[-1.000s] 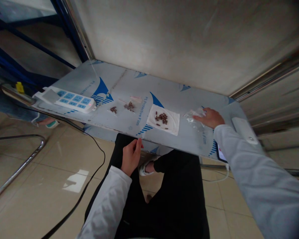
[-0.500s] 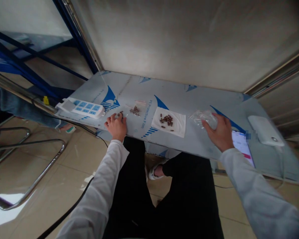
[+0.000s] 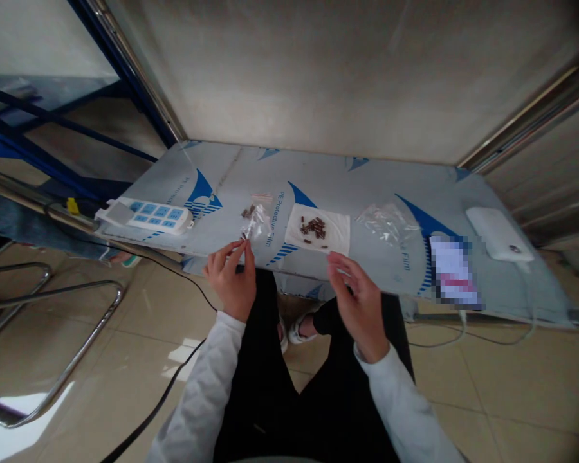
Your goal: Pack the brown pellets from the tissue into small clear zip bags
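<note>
My left hand (image 3: 234,276) is at the table's front edge, thumb and fingers pinched on the near end of a small clear plastic bag (image 3: 259,225). Behind that bag lie several small brown pieces (image 3: 248,211) in another clear bag, partly hidden. My right hand (image 3: 354,292) is in front of a white sheet (image 3: 340,231), fingers apart with nothing visible between them. Several small brown cylindrical pieces (image 3: 314,227) are heaped on the sheet, too small to name. To its right a crumpled pile of clear plastic bags (image 3: 388,224) lies on the table.
The metal table (image 3: 313,170) has printed protective film. A white power strip (image 3: 157,215) lies at its left end. On the right are a phone (image 3: 453,273) and a white device (image 3: 499,235) with cables. A chair frame (image 3: 84,341) stands left, near another person's leg (image 3: 38,228).
My right hand has left the pile of bags and come left, in front of the white sheet. My left hand has drawn back and now pinches a clear bag. The view has shifted slightly.
</note>
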`<state>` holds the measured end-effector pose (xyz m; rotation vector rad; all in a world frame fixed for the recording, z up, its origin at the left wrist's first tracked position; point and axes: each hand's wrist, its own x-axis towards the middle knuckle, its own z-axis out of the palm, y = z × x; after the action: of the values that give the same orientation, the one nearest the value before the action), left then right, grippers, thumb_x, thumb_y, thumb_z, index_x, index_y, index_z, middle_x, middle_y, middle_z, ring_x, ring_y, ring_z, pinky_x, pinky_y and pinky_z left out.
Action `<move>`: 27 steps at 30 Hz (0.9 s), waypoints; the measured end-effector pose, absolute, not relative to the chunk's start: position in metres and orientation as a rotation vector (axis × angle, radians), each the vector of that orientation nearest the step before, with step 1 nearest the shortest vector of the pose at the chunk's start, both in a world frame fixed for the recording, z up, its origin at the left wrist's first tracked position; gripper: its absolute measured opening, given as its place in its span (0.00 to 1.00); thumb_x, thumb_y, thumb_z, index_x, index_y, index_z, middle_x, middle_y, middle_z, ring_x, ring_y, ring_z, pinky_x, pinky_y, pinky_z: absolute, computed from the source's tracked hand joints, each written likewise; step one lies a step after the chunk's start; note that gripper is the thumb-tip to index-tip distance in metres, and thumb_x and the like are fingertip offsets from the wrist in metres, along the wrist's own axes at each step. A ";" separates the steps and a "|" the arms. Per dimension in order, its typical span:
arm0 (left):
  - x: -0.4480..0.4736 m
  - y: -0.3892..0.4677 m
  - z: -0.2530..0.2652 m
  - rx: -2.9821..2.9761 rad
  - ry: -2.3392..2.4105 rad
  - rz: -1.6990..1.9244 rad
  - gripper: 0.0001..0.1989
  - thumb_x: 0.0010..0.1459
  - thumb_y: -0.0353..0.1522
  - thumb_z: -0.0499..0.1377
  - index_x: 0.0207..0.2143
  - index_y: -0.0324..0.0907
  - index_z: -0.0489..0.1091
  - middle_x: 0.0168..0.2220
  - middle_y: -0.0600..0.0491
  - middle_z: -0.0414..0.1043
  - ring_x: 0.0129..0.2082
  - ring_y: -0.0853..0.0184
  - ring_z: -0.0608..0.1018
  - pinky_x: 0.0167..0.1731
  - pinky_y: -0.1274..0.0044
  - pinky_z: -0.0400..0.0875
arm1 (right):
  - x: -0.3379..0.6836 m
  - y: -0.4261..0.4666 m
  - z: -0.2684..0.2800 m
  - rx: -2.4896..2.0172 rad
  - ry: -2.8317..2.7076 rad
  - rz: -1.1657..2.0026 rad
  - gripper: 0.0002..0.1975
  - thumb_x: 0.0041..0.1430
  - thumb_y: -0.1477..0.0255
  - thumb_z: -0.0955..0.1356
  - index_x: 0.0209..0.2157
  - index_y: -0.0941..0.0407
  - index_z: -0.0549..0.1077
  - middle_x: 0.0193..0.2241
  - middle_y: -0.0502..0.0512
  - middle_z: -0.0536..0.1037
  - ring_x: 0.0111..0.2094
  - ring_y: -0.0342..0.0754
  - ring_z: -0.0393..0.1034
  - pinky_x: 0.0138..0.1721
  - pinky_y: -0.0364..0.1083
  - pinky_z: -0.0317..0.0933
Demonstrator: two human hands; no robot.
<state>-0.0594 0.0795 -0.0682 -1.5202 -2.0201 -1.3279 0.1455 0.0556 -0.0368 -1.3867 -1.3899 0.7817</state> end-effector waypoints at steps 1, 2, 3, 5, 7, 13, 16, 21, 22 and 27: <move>-0.045 0.069 -0.063 -1.598 -1.961 -1.372 0.06 0.56 0.33 0.60 0.35 0.45 0.77 0.39 0.50 0.77 0.38 0.64 0.74 0.40 0.71 0.60 | 0.132 0.053 -0.031 -1.355 -1.363 0.870 0.18 0.57 0.63 0.67 0.48 0.55 0.71 0.46 0.59 0.76 0.45 0.50 0.72 0.46 0.50 0.68; -0.032 0.059 -0.059 -1.666 -1.928 -1.406 0.07 0.55 0.31 0.61 0.37 0.45 0.76 0.39 0.50 0.77 0.38 0.64 0.74 0.41 0.70 0.61 | 0.121 0.053 -0.027 -1.330 -1.340 0.925 0.21 0.55 0.63 0.69 0.50 0.55 0.70 0.47 0.59 0.76 0.44 0.50 0.73 0.43 0.49 0.69; -0.021 0.051 -0.056 -1.726 -1.892 -1.435 0.08 0.54 0.30 0.61 0.37 0.45 0.76 0.38 0.50 0.77 0.37 0.64 0.74 0.40 0.70 0.62 | 0.112 0.053 -0.023 -1.314 -1.324 0.952 0.22 0.54 0.63 0.70 0.49 0.55 0.71 0.46 0.58 0.77 0.43 0.51 0.73 0.41 0.48 0.70; -0.006 0.038 -0.053 -1.848 -1.840 -1.462 0.09 0.53 0.29 0.62 0.39 0.46 0.76 0.38 0.50 0.77 0.37 0.64 0.74 0.41 0.70 0.63 | 0.102 0.054 -0.020 -1.302 -1.309 0.948 0.18 0.55 0.63 0.69 0.46 0.56 0.74 0.41 0.57 0.79 0.39 0.51 0.75 0.39 0.47 0.70; 0.001 0.032 -0.051 -1.944 -1.846 -1.507 0.11 0.54 0.29 0.62 0.41 0.46 0.75 0.40 0.50 0.77 0.39 0.63 0.74 0.42 0.69 0.64 | 0.103 0.054 -0.021 -1.315 -1.306 0.896 0.14 0.59 0.64 0.66 0.41 0.56 0.77 0.36 0.56 0.81 0.36 0.50 0.76 0.40 0.48 0.70; 0.006 0.027 -0.024 -1.858 -2.327 -2.141 0.09 0.60 0.36 0.55 0.35 0.41 0.72 0.32 0.52 0.74 0.32 0.68 0.76 0.35 0.77 0.69 | 0.120 0.039 -0.023 -1.381 -1.475 0.649 0.12 0.61 0.71 0.64 0.42 0.55 0.78 0.39 0.54 0.81 0.39 0.50 0.76 0.43 0.47 0.69; 0.010 0.029 -0.006 -1.952 -2.556 -2.375 0.12 0.57 0.40 0.58 0.33 0.40 0.72 0.29 0.53 0.76 0.28 0.70 0.76 0.30 0.80 0.70 | 0.124 0.031 -0.024 -1.362 -1.620 0.553 0.14 0.60 0.75 0.64 0.47 0.55 0.75 0.44 0.55 0.79 0.45 0.49 0.74 0.48 0.47 0.67; 0.009 0.031 0.000 -1.936 -2.800 -2.575 0.12 0.50 0.39 0.64 0.32 0.38 0.75 0.29 0.52 0.78 0.28 0.69 0.78 0.30 0.80 0.72 | 0.129 0.027 -0.030 -1.381 -1.798 0.431 0.17 0.60 0.77 0.63 0.50 0.55 0.73 0.47 0.57 0.77 0.48 0.50 0.71 0.51 0.50 0.65; 0.007 0.031 -0.001 -1.921 -2.826 -2.592 0.12 0.49 0.39 0.64 0.31 0.38 0.76 0.29 0.52 0.78 0.28 0.69 0.78 0.30 0.80 0.72 | 0.131 0.027 -0.031 -1.386 -1.825 0.427 0.18 0.60 0.77 0.62 0.51 0.55 0.72 0.48 0.57 0.77 0.48 0.50 0.71 0.52 0.51 0.64; -0.002 0.030 -0.006 -1.912 -2.992 -2.608 0.12 0.46 0.38 0.66 0.30 0.37 0.77 0.25 0.52 0.78 0.23 0.71 0.76 0.25 0.81 0.70 | 0.139 0.022 -0.022 -1.297 -1.874 0.601 0.24 0.55 0.76 0.66 0.55 0.53 0.68 0.53 0.57 0.72 0.53 0.53 0.65 0.55 0.55 0.60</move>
<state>-0.0022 0.0300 -0.0060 -1.9123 -2.9924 -2.6076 0.1392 0.0222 -0.0217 -1.2966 -1.8738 0.6008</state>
